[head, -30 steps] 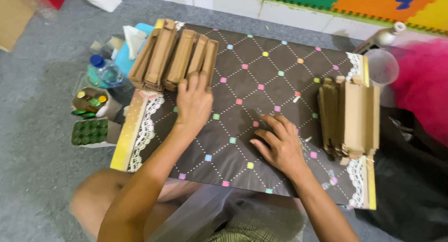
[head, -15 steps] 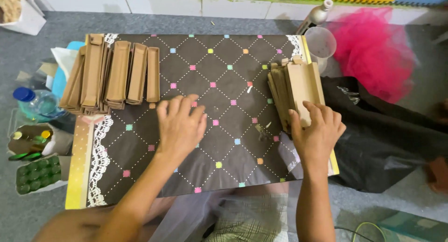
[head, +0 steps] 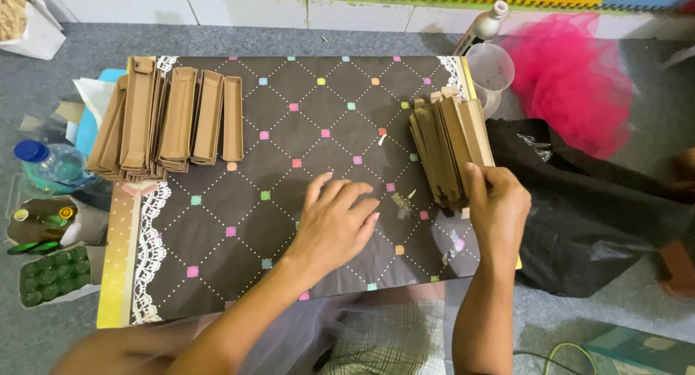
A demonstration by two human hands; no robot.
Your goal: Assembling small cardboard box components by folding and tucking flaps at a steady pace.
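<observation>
Right hand (head: pixel 498 205) now perhaps gripping cardboard stack (head: pixel 450 149)

arms: bare, no sleeves | hands: bare, no gloves | lap: pale checked cloth (head: pixel 384 342)

1. Light over my work is soft, even and fairly bright, with no glare.
2. Shadows under my hands are faint.
3. Centre is sharp; the bottom left edge is smeared with blur.

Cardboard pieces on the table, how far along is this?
Done: folded cardboard boxes are stacked at the table's far left. In hand: the right hand grips the flat cardboard stack; the left hand rests on the dark tablecloth. Left: that thick flat stack.
</observation>
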